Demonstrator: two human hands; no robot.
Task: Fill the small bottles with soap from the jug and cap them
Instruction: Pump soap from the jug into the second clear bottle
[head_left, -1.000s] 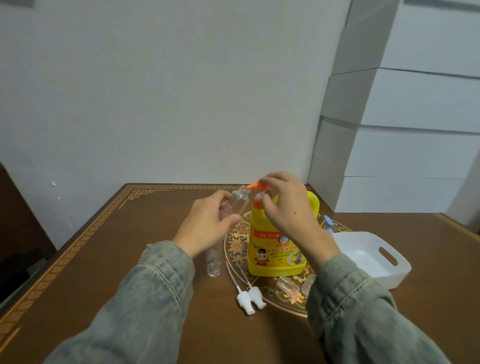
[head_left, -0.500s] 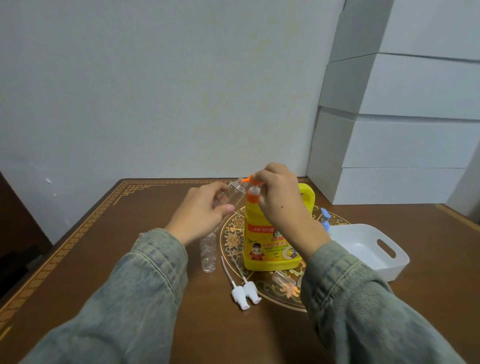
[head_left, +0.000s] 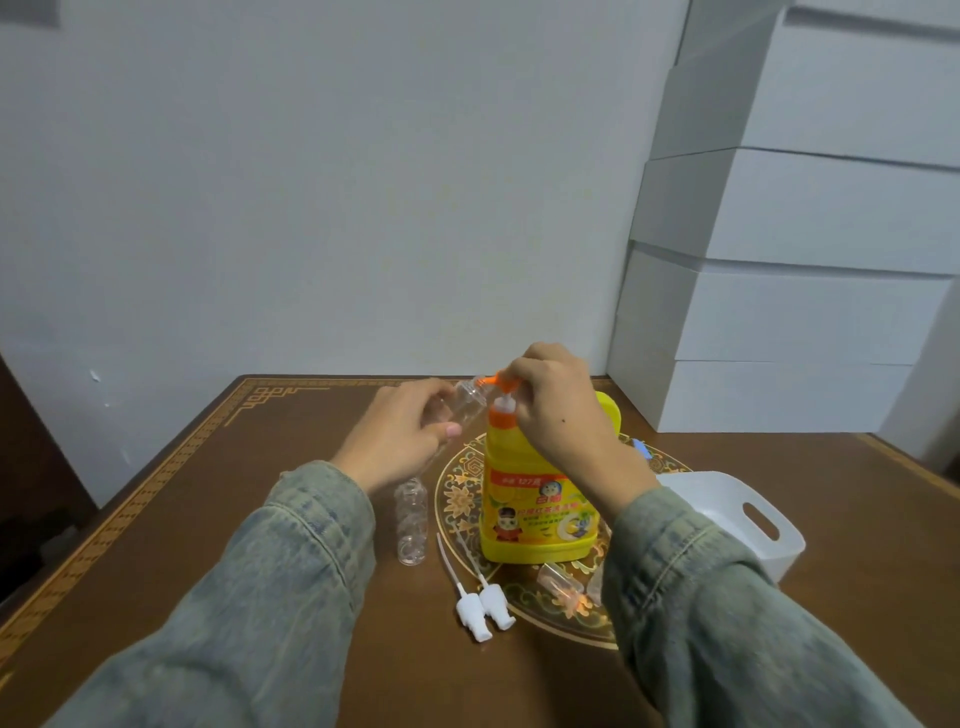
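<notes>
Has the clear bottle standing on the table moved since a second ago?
No. The standing bottle keeps its place just left of the yellow jug, at the table's medallion edge.

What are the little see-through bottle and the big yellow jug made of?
The small bottle held in the left hand looks like clear, glossy plastic: the hand and table show through it, and its wall has ribbed rings. The yellow jug looks like opaque, smooth plastic with a printed label and an orange pump. Glass can't be ruled out for the bottle.
</notes>
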